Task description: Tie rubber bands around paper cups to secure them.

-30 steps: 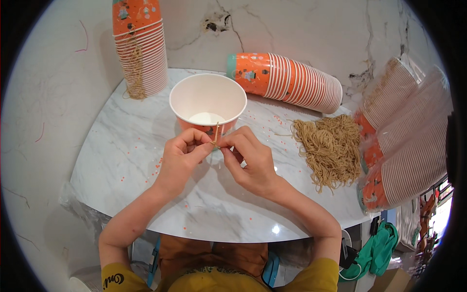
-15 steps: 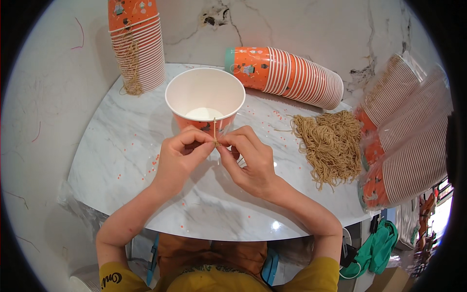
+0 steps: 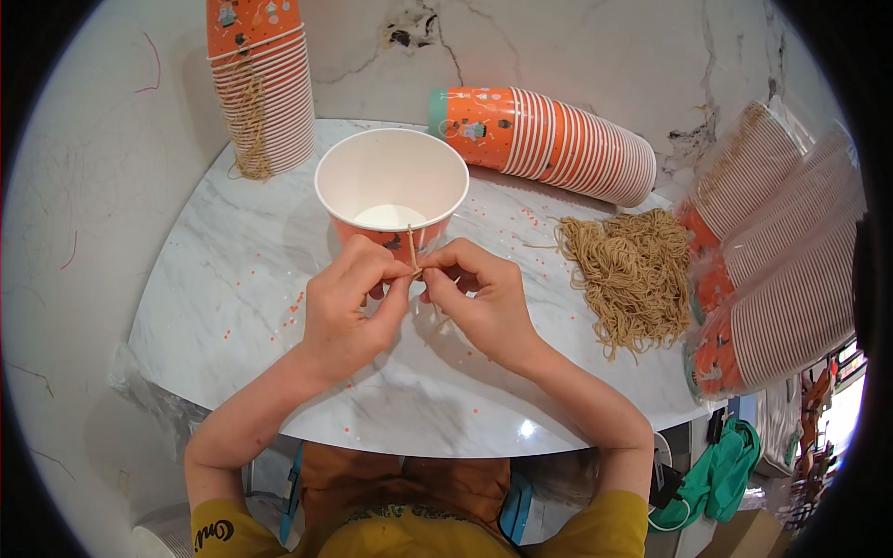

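Note:
An orange paper bucket with a white inside point(image 3: 377, 172) stands upright in the middle of the table. A tan string point(image 3: 412, 244) hangs down from the front of its rim. Just in front of the bucket, my left hand point(image 3: 358, 296) pinches the string between thumb and forefinger. My right hand point(image 3: 479, 296) meets it there, its fingertips closed on the same string. Where the fingertips meet, a small knot or crossing shows, but its form is too small to tell.
A heap of tan strings point(image 3: 633, 274) lies to the right. Behind it, a stack of orange buckets point(image 3: 549, 144) rests on its side. At the back left rises a tall upright stack with strings point(image 3: 265, 107). Plastic-wrapped stacks point(image 3: 791, 288) lean at the right edge. Orange specks dot the marble-patterned table point(image 3: 223, 279).
My fingertips have shifted slightly on the string, and my right hand has turned a little, its fingers curled closer together. The bucket has stayed in place.

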`<action>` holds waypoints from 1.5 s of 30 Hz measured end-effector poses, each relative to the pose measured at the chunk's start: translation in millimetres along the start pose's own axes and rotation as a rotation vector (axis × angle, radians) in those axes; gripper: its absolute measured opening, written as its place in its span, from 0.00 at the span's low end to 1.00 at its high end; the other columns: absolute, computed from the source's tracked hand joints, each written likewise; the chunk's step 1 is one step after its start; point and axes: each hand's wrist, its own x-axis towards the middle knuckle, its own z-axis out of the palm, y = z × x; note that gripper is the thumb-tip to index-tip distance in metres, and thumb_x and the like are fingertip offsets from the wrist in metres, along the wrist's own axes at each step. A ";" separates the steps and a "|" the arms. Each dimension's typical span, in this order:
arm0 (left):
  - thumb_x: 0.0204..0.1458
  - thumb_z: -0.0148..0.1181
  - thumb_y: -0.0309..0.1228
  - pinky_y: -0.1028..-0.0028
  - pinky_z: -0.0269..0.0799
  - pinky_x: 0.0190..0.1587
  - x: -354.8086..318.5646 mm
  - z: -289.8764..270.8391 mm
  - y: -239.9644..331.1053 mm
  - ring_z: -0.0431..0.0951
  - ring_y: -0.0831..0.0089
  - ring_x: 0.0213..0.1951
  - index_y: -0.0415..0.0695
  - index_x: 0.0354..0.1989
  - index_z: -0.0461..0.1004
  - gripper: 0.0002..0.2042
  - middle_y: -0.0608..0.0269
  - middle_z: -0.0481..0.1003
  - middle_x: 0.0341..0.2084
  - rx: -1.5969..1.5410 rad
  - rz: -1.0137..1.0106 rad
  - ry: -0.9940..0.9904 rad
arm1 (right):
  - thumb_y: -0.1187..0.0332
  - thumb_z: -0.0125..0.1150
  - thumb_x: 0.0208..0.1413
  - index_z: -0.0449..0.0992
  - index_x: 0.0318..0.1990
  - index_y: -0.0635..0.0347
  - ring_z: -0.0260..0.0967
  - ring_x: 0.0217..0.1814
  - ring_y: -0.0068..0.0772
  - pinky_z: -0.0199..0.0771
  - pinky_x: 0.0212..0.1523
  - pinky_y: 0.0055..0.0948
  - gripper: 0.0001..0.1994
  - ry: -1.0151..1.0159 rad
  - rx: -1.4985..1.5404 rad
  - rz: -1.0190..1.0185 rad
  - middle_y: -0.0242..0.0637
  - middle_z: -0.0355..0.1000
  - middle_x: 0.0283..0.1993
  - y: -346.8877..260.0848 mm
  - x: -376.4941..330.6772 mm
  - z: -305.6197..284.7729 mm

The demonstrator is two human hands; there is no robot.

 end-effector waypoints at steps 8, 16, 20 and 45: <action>0.52 0.63 0.16 0.78 0.70 0.28 3.0 -3.7 -1.6 0.75 0.80 0.28 0.38 0.35 0.79 0.04 0.65 0.75 0.33 -0.136 -0.137 -0.043 | 0.71 0.57 0.64 0.77 0.42 0.66 0.79 0.33 0.25 0.76 0.28 0.22 0.07 -0.183 0.451 0.439 0.40 0.80 0.38 -9.8 5.5 -11.6; 0.53 0.63 0.17 0.79 0.70 0.28 2.6 -5.2 -3.0 0.75 0.81 0.28 0.38 0.35 0.79 0.04 0.65 0.75 0.33 -0.141 -0.138 -0.072 | 0.71 0.57 0.65 0.77 0.43 0.65 0.79 0.33 0.24 0.76 0.29 0.23 0.07 -0.240 0.403 0.388 0.34 0.77 0.37 -5.9 3.0 -7.9; 0.54 0.63 0.17 0.80 0.69 0.28 2.5 -4.4 -4.5 0.74 0.81 0.28 0.38 0.35 0.78 0.04 0.66 0.75 0.34 -0.177 -0.151 -0.076 | 0.71 0.57 0.64 0.75 0.40 0.66 0.78 0.33 0.23 0.77 0.31 0.23 0.06 -0.180 0.144 0.270 0.36 0.79 0.37 -7.2 -3.7 0.5; 0.54 0.60 0.18 0.82 0.67 0.32 0.3 -7.1 -5.9 0.73 0.85 0.31 0.36 0.43 0.75 0.09 0.67 0.75 0.33 -0.378 -0.490 -0.262 | 0.71 0.55 0.63 0.73 0.41 0.64 0.75 0.30 0.20 0.77 0.27 0.23 0.06 -0.228 0.214 0.452 0.34 0.77 0.35 -7.1 -3.1 -2.7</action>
